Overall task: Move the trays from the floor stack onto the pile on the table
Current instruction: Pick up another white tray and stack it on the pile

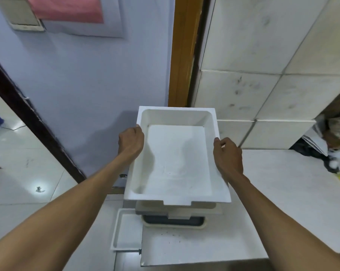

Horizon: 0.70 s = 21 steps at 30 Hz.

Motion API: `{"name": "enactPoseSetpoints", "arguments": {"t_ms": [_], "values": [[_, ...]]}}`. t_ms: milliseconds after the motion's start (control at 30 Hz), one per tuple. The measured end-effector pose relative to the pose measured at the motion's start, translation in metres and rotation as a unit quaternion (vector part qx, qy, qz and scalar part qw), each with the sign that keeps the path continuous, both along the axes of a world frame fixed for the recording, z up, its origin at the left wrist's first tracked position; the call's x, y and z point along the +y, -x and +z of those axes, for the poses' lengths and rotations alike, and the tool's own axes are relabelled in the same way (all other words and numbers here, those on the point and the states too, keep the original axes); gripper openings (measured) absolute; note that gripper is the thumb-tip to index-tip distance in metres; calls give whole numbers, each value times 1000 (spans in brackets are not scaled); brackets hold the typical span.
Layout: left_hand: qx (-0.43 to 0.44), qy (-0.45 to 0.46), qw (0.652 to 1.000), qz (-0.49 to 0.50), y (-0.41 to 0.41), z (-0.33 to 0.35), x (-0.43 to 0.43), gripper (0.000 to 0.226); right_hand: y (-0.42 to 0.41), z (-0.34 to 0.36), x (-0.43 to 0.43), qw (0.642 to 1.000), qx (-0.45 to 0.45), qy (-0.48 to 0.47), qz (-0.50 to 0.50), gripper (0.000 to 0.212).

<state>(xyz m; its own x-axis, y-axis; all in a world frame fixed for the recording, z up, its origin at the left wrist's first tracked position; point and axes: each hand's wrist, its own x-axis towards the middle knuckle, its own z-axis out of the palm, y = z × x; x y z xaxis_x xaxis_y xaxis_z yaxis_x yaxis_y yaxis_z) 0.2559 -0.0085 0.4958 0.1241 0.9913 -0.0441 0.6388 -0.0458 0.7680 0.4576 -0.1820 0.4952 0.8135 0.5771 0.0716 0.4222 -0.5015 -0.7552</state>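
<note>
Hands, left (131, 140) and right (228, 155), grip white tray (177, 159) rims, arms outstretched

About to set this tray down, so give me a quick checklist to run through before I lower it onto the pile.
1. Left hand grips the white tray by its left rim: ok.
2. Right hand grips its right rim: ok.
3. White tray empty: ok.
4. White tray squared over the pile on the table: cannot tell, it hides most of the pile.
5. Pile stacked evenly: cannot tell, only its near edge shows.
6. Floor tray waiting, left of the table: ok.
</note>
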Motion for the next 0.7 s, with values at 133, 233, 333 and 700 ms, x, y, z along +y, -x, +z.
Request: {"name": "enactPoseSetpoints", "arguments": {"t_ms": [133, 233, 333, 700], "values": [[6, 15, 1000, 4, -6, -13, 3, 47, -3, -15, 3, 1000, 9, 17, -10, 38], [7, 23, 1000, -3, -7, -25, 4, 48, -5, -25, 4, 999, 21, 34, -13, 36], [19, 40, 999, 4, -8, -37, 2, 48, -9, -37, 4, 998, 37, 43, -11, 38], [54, 70, 996, 26, -14, -76, -4, 45, -16, -77, -3, 997, 38, 64, 3, 34]]}}
